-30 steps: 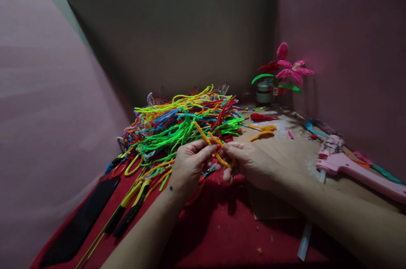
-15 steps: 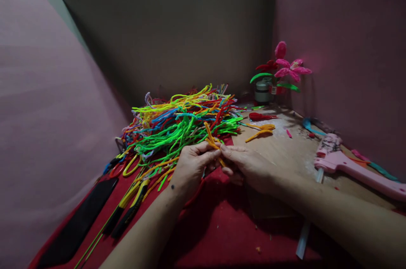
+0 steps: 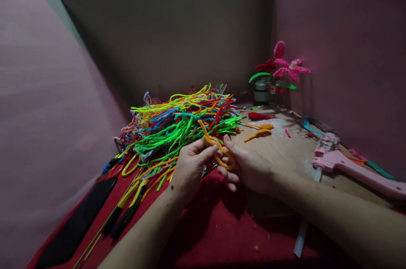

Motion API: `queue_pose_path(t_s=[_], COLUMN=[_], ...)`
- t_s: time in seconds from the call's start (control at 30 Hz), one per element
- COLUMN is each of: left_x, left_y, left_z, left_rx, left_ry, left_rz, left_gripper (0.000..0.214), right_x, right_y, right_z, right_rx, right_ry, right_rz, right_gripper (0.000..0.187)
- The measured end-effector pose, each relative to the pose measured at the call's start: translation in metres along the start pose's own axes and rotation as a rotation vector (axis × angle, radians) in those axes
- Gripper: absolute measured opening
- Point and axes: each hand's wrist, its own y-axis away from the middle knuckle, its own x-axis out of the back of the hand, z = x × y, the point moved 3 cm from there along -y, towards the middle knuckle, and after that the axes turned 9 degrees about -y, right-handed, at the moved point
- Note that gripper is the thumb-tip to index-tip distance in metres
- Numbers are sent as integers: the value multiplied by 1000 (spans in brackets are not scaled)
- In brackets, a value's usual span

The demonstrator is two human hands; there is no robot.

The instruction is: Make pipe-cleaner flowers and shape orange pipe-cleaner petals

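Observation:
Both hands meet at the middle of the table over a red cloth (image 3: pixel 222 226). My left hand (image 3: pixel 190 167) pinches an orange pipe cleaner (image 3: pixel 218 150) between thumb and fingers. My right hand (image 3: pixel 250 163) holds the same orange pipe cleaner, which bends into a loop between its fingers. One end of it sticks up towards the big tangled pile of coloured pipe cleaners (image 3: pixel 180 121) just behind the hands.
A pink glue gun (image 3: pixel 345 163) lies at the right on the wooden board (image 3: pixel 292 150). A small jar with pink pipe-cleaner flowers (image 3: pixel 279 70) stands in the back corner. Pliers with yellow-black handles (image 3: pixel 127 209) and a black flat object (image 3: pixel 76 222) lie at the left. Loose orange pieces (image 3: pixel 260 129) sit nearby.
The orange pipe cleaner has been bent further into a loop in my right hand. Both hands stay at the same spot, shifted slightly.

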Motion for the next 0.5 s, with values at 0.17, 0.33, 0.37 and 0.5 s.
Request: queue_pose_path(t_s=[0.17, 0.33, 0.37, 0.5], left_x=[13, 6, 4, 0], left_y=[-4, 0, 1, 3], left_z=[1, 6, 6, 7], left_rx=[-28, -56, -50, -28], left_ry=[81, 28, 34, 35], left_rz=[198, 190, 183, 145], left_gripper=[21, 23, 23, 24], right_x=[4, 8, 8, 10], right_y=[-2, -4, -5, -5], right_z=[-7, -4, -2, 0], right_rx=[101, 222, 225, 221], right_ry=[-126, 0, 31, 141], right_rz=[-86, -8, 3, 40], right_gripper=[19, 20, 21, 22])
